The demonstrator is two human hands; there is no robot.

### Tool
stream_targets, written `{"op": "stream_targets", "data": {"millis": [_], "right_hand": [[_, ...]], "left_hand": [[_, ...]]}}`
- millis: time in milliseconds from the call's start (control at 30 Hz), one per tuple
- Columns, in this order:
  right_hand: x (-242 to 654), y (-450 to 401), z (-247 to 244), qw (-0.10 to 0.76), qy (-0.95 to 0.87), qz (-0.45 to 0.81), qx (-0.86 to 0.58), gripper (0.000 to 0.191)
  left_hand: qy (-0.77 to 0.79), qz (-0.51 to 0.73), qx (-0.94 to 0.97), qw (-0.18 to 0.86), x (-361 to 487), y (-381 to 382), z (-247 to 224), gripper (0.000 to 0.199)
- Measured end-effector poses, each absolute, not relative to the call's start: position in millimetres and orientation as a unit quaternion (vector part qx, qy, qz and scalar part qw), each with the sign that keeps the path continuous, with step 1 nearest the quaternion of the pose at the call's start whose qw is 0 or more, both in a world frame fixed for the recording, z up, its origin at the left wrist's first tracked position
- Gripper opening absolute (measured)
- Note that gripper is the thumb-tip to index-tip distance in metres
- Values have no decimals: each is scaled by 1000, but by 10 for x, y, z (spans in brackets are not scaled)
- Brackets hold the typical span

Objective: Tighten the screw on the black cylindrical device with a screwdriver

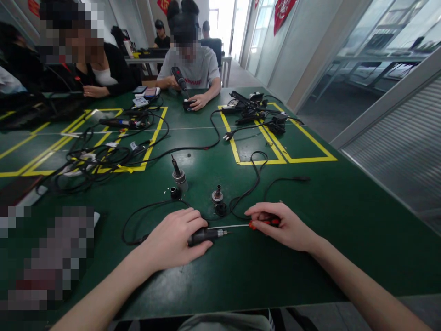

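Observation:
My left hand (179, 236) is closed over a black corded electric screwdriver (203, 236) lying on the green table, its metal nose and thin bit pointing right. My right hand (284, 225) grips the red and black handle of a screwdriver (253, 225). That screwdriver's long shaft reaches left, its tip close to my left fingers. Beyond my hands stand a metal cylinder with a dark shaft (178, 175) and a smaller round metal part (217, 195). Beside them sit a black cap (175, 192) and a black ring-like piece (221, 209).
Tangled black cables (99, 156) lie at left, near yellow tape marks. A heap of black parts and plugs (248, 105) sits at back right. Across the table, a person holds a power drill (179, 78) against a small black part. Another person sits at far left.

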State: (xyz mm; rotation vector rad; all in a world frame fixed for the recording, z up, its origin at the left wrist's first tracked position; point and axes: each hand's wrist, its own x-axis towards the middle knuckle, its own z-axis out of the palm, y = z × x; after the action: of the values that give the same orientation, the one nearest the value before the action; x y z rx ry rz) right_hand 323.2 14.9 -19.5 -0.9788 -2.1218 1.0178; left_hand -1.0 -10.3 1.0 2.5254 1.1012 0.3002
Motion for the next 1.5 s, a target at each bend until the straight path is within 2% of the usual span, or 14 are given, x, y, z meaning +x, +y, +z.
{"op": "stream_targets", "data": {"millis": [133, 300, 567, 767, 933, 1000, 1300, 1500], "right_hand": [[3202, 159, -181, 279, -810, 357, -372, 31], [3199, 154, -190, 249, -804, 389, -374, 39], [3243, 118, -158, 272, -821, 344, -366, 26], [3212, 135, -140, 242, -818, 365, -373, 34], [3239, 132, -190, 255, -817, 354, -377, 25], [3263, 129, -257, 287, -811, 339, -380, 26], [3251, 157, -277, 270, -816, 328, -391, 40], [3245, 165, -165, 256, -812, 346, -395, 30]], "left_hand": [[389, 107, 896, 186, -12, -94, 12, 13], [392, 104, 895, 186, -16, -97, 12, 14], [389, 116, 894, 188, -4, -102, 14, 16], [393, 116, 890, 200, -12, -95, 18, 20], [402, 124, 883, 210, -14, -90, 23, 19], [405, 121, 882, 207, -6, -90, 17, 19], [407, 110, 886, 195, 20, -82, 4, 16], [407, 110, 885, 196, 26, -82, 9, 16]]}}
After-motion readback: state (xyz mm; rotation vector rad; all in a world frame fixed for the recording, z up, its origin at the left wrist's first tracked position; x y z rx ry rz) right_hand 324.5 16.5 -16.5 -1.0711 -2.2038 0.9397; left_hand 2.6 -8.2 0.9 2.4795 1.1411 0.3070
